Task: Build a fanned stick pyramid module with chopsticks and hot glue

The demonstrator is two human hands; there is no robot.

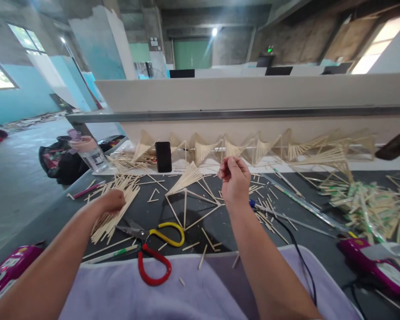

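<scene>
My left hand (pixel 115 201) is closed over a loose pile of thin wooden sticks (pixel 128 192) at the left; its fingertips are hidden, so whether it grips a stick does not show. Raised above the mat, my right hand (pixel 236 178) has its fingers curled and the thumb pressed against them; anything between them is too small to make out. Between both hands stands a stick frame (pixel 185 211), with a fanned row of sticks (pixel 186 178) at its upper part. Scissors (pixel 143 233) with one yellow and one red handle lie partly open in front of it.
Several twisted stick structures (pixel 203 149) line the back, near a black phone (pixel 163 156). A bottle (pixel 90 153) stands back left. Purple devices (pixel 376 264) lie at both sides, one with a cable. A bundle of sticks (pixel 370 209) is at right; a lilac cloth (pixel 153 295) covers the front.
</scene>
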